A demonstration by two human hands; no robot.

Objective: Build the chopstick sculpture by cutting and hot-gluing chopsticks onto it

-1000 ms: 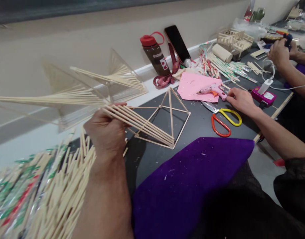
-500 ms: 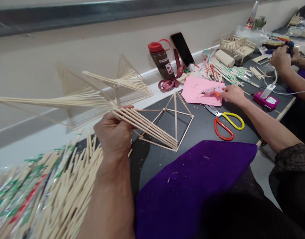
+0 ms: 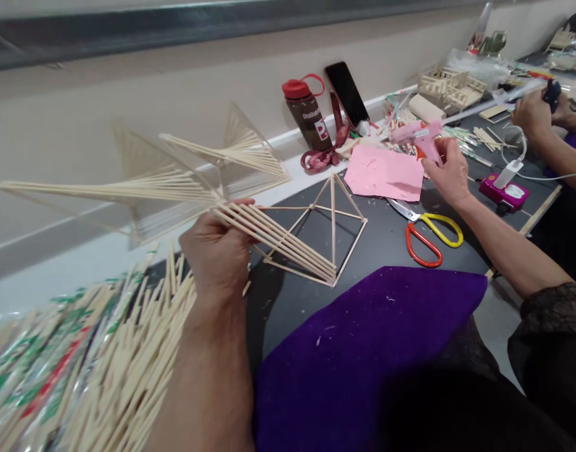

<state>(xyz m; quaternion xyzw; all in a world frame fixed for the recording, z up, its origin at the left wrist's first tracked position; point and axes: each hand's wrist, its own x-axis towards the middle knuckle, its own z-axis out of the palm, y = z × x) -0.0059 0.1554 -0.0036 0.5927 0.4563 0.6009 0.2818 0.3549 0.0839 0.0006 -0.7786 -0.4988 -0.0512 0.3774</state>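
A structure of thin wooden sticks spreads in fans from upper left to the table centre. My left hand is closed round its narrow middle, where the fans meet. The structure's right end is an open stick frame standing on the dark tabletop. My right hand grips a pink glue gun by its handle, with a clear glue stick out of its back. The gun's nozzle points left, above a pink sheet.
Scissors lie below the pink sheet. A red-capped bottle and a phone stand by the wall. Loose sticks fill the lower left. A purple power block sits right, near another person's hands.
My right hand has raised the glue gun off the pink sheet and turned it upright, its glue stick now pointing to the upper right. My left hand and the stick structure have barely moved.
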